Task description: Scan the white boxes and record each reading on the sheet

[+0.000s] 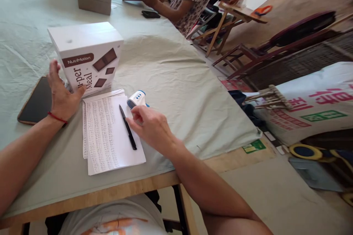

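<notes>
A white box [93, 62] stands on the cloth-covered table [171, 69], the left hand [63, 93] spread open at its lower left corner, seemingly to steady it. The right hand [151, 125] meets a device [139, 97], grip unclear, beside papers [103, 136] bearing a pen [128, 128], apparently laid handy.

Left fingers [53, 76] spread apart — right fingers [141, 111] curled inward.

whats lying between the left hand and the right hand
The head view shows handwritten sheets between the left hand and the right hand, with a black pen lying on them.
</notes>
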`<state>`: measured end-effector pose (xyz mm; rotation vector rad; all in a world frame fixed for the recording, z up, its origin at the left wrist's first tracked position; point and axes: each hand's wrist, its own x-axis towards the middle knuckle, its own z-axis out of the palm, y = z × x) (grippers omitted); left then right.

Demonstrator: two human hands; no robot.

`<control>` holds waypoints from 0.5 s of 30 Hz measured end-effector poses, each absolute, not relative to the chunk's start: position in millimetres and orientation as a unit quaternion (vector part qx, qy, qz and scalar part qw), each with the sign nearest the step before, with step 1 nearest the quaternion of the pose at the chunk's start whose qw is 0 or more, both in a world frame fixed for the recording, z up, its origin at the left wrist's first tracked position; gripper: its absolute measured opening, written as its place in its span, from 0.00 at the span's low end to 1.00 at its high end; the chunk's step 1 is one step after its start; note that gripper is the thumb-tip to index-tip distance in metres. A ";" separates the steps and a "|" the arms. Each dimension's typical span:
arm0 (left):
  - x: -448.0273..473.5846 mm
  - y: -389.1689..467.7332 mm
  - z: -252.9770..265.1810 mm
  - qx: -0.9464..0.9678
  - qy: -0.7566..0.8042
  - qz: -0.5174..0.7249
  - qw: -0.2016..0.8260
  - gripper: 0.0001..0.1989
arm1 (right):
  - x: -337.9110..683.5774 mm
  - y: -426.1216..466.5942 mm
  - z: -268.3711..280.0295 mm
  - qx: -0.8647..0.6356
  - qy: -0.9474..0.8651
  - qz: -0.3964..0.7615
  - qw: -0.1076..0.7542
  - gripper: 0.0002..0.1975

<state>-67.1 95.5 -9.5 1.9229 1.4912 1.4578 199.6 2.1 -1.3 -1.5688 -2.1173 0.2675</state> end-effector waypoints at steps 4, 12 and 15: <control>-57.5 72.6 4.8 0.688 0.475 0.545 -0.068 0.37 | 188.4 -0.1 -10.4 -0.572 -0.785 0.147 0.189 0.13; -37.4 61.8 -9.8 0.909 0.278 0.241 0.196 0.07 | 199.5 6.0 -7.1 -0.508 -0.754 0.249 0.333 0.16; -37.0 60.3 -15.8 0.924 0.271 0.172 0.206 0.18 | 199.2 8.1 -6.4 -0.462 -0.691 0.341 0.439 0.14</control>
